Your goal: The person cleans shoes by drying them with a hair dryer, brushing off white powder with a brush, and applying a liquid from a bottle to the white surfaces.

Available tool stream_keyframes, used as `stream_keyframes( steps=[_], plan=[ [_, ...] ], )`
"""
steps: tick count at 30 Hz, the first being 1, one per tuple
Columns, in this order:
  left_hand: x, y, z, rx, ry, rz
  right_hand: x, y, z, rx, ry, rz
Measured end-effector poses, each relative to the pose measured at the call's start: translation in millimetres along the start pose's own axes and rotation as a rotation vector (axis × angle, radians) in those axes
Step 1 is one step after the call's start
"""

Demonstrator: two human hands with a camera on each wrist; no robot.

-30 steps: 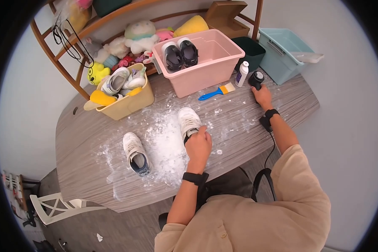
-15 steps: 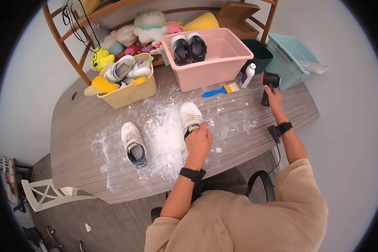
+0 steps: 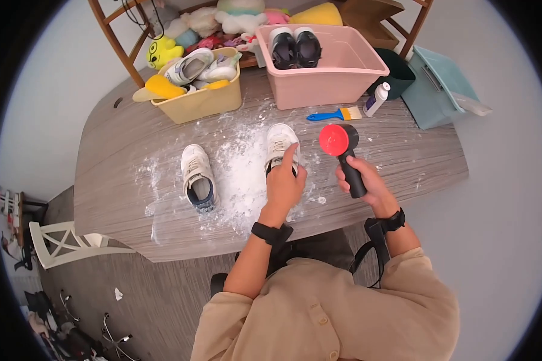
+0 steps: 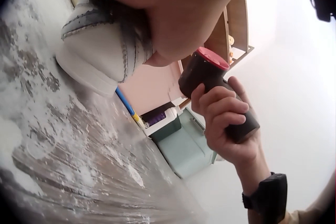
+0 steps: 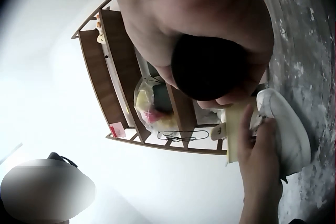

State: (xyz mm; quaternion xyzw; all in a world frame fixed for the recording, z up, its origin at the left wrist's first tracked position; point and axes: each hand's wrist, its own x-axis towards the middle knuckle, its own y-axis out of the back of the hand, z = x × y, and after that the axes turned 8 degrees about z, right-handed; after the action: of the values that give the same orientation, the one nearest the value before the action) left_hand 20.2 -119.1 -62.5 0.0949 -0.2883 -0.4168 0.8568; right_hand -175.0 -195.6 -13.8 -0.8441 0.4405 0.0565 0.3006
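My left hand (image 3: 285, 188) holds a white sneaker (image 3: 280, 137) at its opening, some fingers inside and the index finger stretched toward the laces. The sneaker stands on the table beside a patch of white powder (image 3: 241, 159), its toe pointing away from me. In my right hand (image 3: 370, 183) is the handle of a black hair-dryer-shaped device (image 3: 353, 174), upright, its red round front facing the sneaker side. In the right wrist view, the black handle end (image 5: 210, 67) shows within the curled fingers. A matching sneaker (image 3: 194, 157) stands to the left, untouched.
A yellow bin (image 3: 202, 111) of shoes and a pink bin (image 3: 319, 90) with dark shoes stand at the back. A blue-handled brush (image 3: 325, 115), a white bottle (image 3: 377, 99) and a teal bin (image 3: 430, 105) are at the right. Plush toys (image 3: 241, 15) fill the shelf behind.
My right hand has brought the device from the table's right side toward the sneaker and turned its red front left. My left hand has stayed at the sneaker, its index finger now extended.
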Motion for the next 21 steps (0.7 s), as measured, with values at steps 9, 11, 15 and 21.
stream_keyframes(
  steps=[9,11,15,21],
  plan=[
    [-1,33,-25,-0.578,0.371,-0.077,-6,-16,5,0.042,0.022,-0.089],
    [-5,39,-18,-0.693,0.426,-0.057,-5,-11,7,-0.004,-0.002,-0.088],
    [-10,48,-7,-0.751,0.569,-0.098,-8,-11,17,-0.058,-0.042,-0.032],
    [-23,33,-16,-0.703,0.566,-0.041,-14,-16,21,-0.076,-0.115,-0.007]
  ],
)
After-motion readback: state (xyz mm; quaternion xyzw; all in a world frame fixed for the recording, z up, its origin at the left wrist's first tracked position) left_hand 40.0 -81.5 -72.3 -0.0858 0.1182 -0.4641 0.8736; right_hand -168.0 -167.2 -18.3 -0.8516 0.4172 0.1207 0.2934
